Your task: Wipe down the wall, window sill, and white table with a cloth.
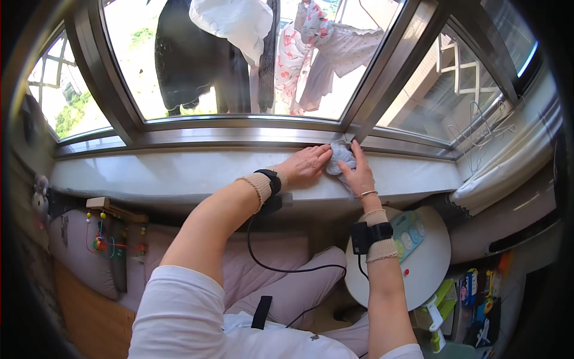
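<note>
A bunched grey-blue cloth (338, 158) lies on the white windowsill (202, 172), against the lower metal window frame (233, 134). My right hand (358, 172) grips the cloth from its right side, thumb across it and the index finger up near the frame. Flat on the sill, my left hand (307, 164) has its fingertips at the cloth's left edge; whether they pinch it is not clear. A loose end of the cloth hangs down beside my right wrist. Both wrists wear beige cuffs with black straps, from which black cables run.
Clothes (188, 58) hang outside the glass. Wire hangers (480, 130) and a white curtain (502, 179) are at the right. Below the sill stand a round white table (426, 278) with a blue toy tray and a pink-covered bed (269, 244). A wooden bead toy (105, 204) is at left.
</note>
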A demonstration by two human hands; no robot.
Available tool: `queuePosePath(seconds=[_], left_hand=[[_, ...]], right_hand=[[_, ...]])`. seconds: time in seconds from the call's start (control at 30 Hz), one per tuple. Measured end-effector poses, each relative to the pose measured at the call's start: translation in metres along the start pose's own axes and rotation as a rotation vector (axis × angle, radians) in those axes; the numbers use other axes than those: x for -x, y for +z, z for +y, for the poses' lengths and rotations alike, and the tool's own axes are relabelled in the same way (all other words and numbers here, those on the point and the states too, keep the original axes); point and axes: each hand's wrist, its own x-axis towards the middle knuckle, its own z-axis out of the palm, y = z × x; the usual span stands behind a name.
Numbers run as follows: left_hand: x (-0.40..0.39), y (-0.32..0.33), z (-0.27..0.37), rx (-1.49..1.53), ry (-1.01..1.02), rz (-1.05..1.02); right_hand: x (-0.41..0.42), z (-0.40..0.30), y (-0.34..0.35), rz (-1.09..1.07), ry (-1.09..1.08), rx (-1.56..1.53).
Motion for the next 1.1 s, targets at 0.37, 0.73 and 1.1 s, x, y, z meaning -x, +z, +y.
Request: queuePosePath(seconds=[0.37,0.73,1.1], left_hand=[[-0.037,-0.009,0.041,-0.332,0.387,-0.026],[-0.098,0.044,0.039,-0.386,0.104,-0.376],[0.006,-0.044,-0.002,-0.367,0.035,-0.288]], right_hand=[[0.184,0.007,-0.287,-0.137,0.511,0.215],[0.035,-0.204,-0.444,-0.163,0.355,0.611],[-0.051,-0.216,-0.244,-0.366,-0.276,0.478]])
